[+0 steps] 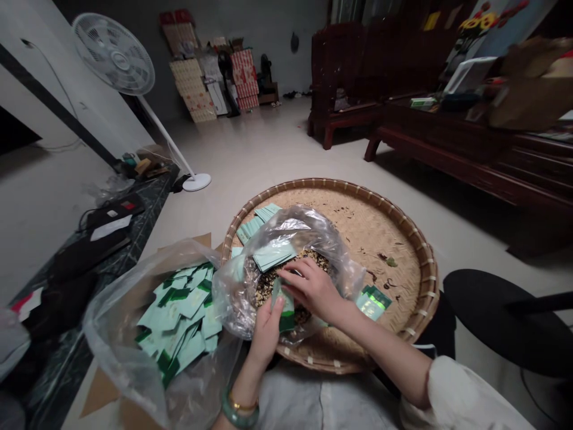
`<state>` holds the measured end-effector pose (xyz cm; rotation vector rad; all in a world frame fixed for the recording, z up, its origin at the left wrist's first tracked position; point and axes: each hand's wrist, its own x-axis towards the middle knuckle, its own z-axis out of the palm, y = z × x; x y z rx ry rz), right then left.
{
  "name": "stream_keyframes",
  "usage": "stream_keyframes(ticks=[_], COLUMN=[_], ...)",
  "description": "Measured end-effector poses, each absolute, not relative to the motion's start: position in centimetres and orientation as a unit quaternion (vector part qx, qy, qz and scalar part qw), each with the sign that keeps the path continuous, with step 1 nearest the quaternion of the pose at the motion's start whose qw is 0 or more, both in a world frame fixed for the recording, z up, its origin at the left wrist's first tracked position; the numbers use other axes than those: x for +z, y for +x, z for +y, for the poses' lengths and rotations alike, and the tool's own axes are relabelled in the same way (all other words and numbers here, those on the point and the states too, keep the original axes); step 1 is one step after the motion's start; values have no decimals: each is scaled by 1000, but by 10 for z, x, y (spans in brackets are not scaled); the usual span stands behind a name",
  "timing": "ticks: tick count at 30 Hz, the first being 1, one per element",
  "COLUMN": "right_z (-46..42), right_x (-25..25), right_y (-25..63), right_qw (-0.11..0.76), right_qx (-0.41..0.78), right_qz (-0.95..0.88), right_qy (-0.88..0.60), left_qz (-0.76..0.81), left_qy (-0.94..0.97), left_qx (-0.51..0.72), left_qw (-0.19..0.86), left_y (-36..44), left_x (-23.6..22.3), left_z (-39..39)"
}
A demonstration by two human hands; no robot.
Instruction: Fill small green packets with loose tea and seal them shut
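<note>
My left hand point(265, 327) grips a small green packet point(287, 318) upright, thumb on its near side. Over the packet's upper end, my right hand point(317, 290) curls its fingers together; what they hold, if anything, is hidden. Both hands are above an opened clear plastic bag point(299, 222) of loose dark and yellowish bits point(265, 288). A stack of pale green packets point(274, 255) lies on this bag's contents. The bag rests in a round woven bamboo tray point(358, 221). Left of it, another plastic bag point(111, 322) holds many green packets point(183, 304).
More pale packets point(251, 228) lie at the tray's left rim, and a few shiny green ones point(373, 302) at its right. Scattered leaf bits point(389, 261) dot the tray. A white standing fan point(195, 181), dark wooden furniture point(430, 137) and a round black base point(505, 322) stand around.
</note>
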<state>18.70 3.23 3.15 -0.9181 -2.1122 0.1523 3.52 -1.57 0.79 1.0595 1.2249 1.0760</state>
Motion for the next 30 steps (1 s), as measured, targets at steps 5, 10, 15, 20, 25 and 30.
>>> stream_keyframes(ticks=[5, 10, 15, 20, 25, 30], right_z=[30, 28, 34, 40, 36, 34], right_x=[23, 20, 25, 27, 25, 29], right_y=[184, 184, 188, 194, 197, 192], right_qw=[446, 471, 428, 404, 391, 320], right_qx=[36, 80, 151, 166, 231, 356], right_qz=[-827, -810, -803, -813, -793, -749], right_qy=[-341, -340, -385, -385, -406, -458], left_qz=[512, 517, 537, 527, 593, 589], left_qy=[386, 393, 502, 536, 473, 484], left_qx=[464, 452, 401, 390, 444, 455], left_qw=[611, 611, 547, 532, 477, 460], left_y=[36, 35, 33, 22, 10, 13], left_x=[2, 1, 5, 3, -8, -6], left_z=[-16, -16, -13, -3, 5, 4])
